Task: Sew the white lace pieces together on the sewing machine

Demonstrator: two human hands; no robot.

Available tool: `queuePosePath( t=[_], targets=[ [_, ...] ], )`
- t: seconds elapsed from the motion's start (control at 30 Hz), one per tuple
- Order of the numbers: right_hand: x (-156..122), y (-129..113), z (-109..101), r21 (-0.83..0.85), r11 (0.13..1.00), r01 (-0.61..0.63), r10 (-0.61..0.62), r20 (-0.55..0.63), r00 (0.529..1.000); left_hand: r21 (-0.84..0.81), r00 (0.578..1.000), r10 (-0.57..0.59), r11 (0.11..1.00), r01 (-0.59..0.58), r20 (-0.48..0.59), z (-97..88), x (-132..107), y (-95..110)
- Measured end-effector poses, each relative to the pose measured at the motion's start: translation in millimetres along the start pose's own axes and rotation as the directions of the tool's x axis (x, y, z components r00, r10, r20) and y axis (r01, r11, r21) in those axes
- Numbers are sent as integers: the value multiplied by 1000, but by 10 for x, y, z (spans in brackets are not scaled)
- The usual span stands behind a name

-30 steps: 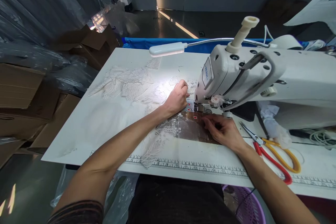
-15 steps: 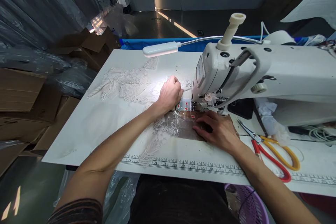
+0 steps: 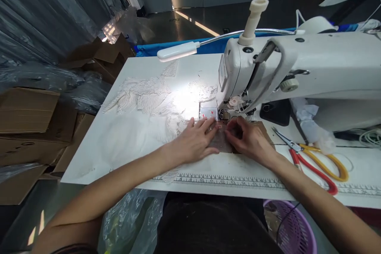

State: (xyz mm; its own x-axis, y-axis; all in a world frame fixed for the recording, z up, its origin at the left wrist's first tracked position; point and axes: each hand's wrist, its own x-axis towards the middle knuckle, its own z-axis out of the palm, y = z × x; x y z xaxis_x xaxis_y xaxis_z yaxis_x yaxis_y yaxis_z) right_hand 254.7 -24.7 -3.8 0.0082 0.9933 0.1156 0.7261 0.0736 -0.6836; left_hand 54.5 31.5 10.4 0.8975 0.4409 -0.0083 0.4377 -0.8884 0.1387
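Note:
My left hand (image 3: 195, 139) lies flat with fingers spread on white lace fabric (image 3: 149, 97) just in front of the needle area of a white sewing machine (image 3: 285, 75). My right hand (image 3: 248, 139) rests beside it with fingers curled down, pinching the lace near the presser foot (image 3: 223, 116). Both hands press the fabric onto a brown taped patch (image 3: 226, 145) of the white table (image 3: 119, 143). The lace trails away to the left under the lamp's light.
Red and yellow scissors (image 3: 315, 162) lie to the right of my hands. A gooseneck lamp (image 3: 178, 51) hangs over the table. A printed ruler (image 3: 232, 182) runs along the front edge. Cardboard boxes (image 3: 29, 115) stand at the left, a purple basket (image 3: 291, 230) below.
My left hand has come back from beyond the needle to lie flat in front of it. My right hand has shifted slightly toward the presser foot. The view has tilted.

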Motion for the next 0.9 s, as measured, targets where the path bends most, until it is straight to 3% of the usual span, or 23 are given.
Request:
queuePosePath(
  t=[0.1,0.2,0.27,0.37,0.5,0.6,0.67,0.73,0.9],
  targets=[
    [47,-21,-23,54,990,-130,129,20,991,-69,994,109,992,-108,18,30,54,-305],
    [76,-15,-51,87,970,-226,222,58,973,-115,981,183,975,-189,-61,18,99,-517],
    [80,-9,-61,119,957,-265,259,67,964,-116,970,186,972,-205,-157,20,102,-527],
    [56,-15,-47,136,951,-278,273,58,960,-75,954,120,987,-145,-275,40,73,-379],
    [-49,-50,44,23,987,-161,162,-45,986,-53,942,42,997,-63,-332,104,27,-87],
    [-158,-94,144,-188,982,-2,-17,-102,995,-79,893,-17,997,-21,-449,187,29,47],
    [-210,-128,189,-341,937,83,-110,-63,992,-105,877,-5,993,-52,-481,236,49,50],
    [-222,-150,186,-424,895,139,-148,12,989,-154,896,55,979,-135,-441,259,74,-29],
    [-45,-47,-33,-175,956,237,-214,140,967,-325,923,182,898,-296,-338,208,101,-344]
  ],
)
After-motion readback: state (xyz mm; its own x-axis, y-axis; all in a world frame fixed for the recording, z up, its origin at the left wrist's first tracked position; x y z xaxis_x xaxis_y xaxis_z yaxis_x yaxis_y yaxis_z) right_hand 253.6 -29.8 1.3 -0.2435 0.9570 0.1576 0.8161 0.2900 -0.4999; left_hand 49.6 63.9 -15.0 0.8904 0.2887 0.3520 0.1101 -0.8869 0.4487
